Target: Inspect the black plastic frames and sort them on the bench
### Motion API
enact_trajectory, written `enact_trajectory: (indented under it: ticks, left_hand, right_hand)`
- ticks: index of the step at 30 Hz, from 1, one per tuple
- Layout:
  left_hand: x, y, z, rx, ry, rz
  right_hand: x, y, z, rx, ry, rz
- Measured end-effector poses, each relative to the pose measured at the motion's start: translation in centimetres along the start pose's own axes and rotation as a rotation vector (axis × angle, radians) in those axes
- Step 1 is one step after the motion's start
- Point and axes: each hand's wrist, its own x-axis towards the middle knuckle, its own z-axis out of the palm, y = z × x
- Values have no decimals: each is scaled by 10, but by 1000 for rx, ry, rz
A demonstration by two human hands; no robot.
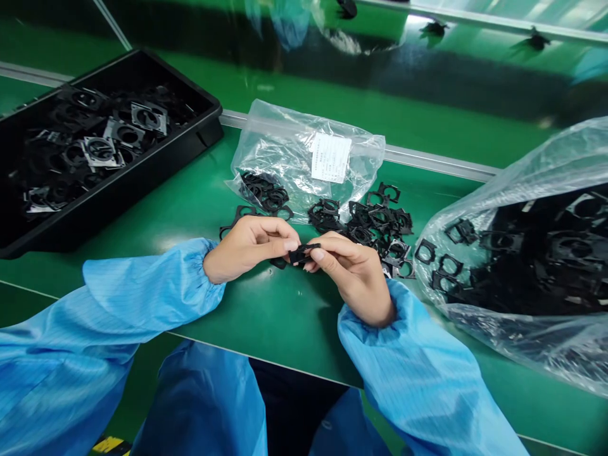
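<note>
Both my hands meet over the green table and pinch one small black plastic part [303,253] between their fingertips. My left hand [249,246] grips it from the left with curled fingers. My right hand [349,266] holds it from the right with thumb and fingers closed. Just beyond the hands lies a loose pile of black ring-shaped parts [375,221]. Both arms wear light blue sleeves.
A black tray [156,168] with several black and grey square parts sits at the back left. A small clear bag with a white label [308,155] lies behind the pile. A large clear bag of black parts [527,253] fills the right side. A metal rail [437,161] runs behind.
</note>
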Motion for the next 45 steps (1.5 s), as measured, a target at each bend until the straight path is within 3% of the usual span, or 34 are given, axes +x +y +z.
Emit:
enact_trajectory:
  ticks: [7,15,28,34,41,45]
  left_hand:
    - [0,-1,-1,-16,-23,-38]
    - [0,-1,1,-23,6,-62]
    - [-1,-4,-1,-5,-22,-5]
    - [-3,-2,2,117,55,78]
    - [-3,-3,4,272,177,150]
    - [-3,-4,4,267,160,146]
  right_hand:
    - [-1,-2,1,-2,22,78]
    - [-2,3,1,-87,79,-1]
    - [-1,1,1,-43,66,33]
    - [-2,6,3,-109,179,16]
    - [-3,2,6,-75,177,30]
    - [-3,0,7,-22,179,56]
